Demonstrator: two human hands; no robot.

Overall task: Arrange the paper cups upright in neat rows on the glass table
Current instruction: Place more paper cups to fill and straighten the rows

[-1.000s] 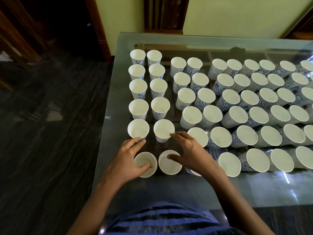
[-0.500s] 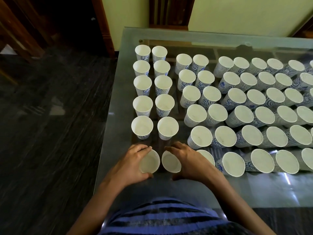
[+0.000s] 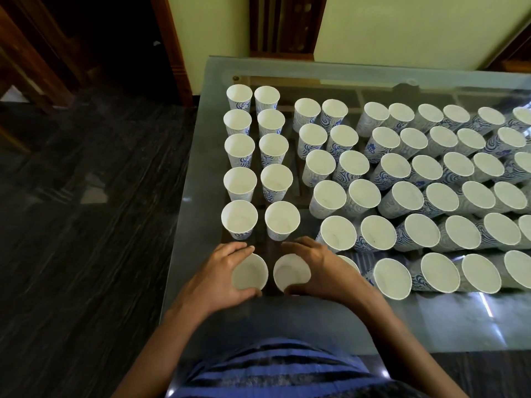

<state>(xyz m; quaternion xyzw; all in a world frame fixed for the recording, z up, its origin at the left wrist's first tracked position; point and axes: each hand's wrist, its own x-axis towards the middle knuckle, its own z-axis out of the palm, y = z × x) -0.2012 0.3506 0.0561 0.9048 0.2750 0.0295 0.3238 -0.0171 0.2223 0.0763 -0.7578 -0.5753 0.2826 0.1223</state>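
Note:
Many white paper cups with blue swirls stand upright in rows on the glass table (image 3: 201, 156). My left hand (image 3: 218, 277) grips one cup (image 3: 250, 272) at the near left end of the rows, fingers and thumb curled round its rim. Beside it, my right hand (image 3: 321, 268) grips a second cup (image 3: 291, 272) the same way. The two held cups stand side by side, just in front of the pair of cups (image 3: 260, 221) that ends the two left columns. Another cup is partly hidden behind my right hand.
To the right, several rows of cups (image 3: 416, 179) fill the table out to the frame's edge. The table's left edge drops to a dark floor (image 3: 86, 225). A bare strip of glass (image 3: 431, 320) runs along the near edge, above my striped shirt.
Both hands have closed round the two nearest cups and drawn them slightly closer together and towards me. The camera has shifted, so the table sits lower in view.

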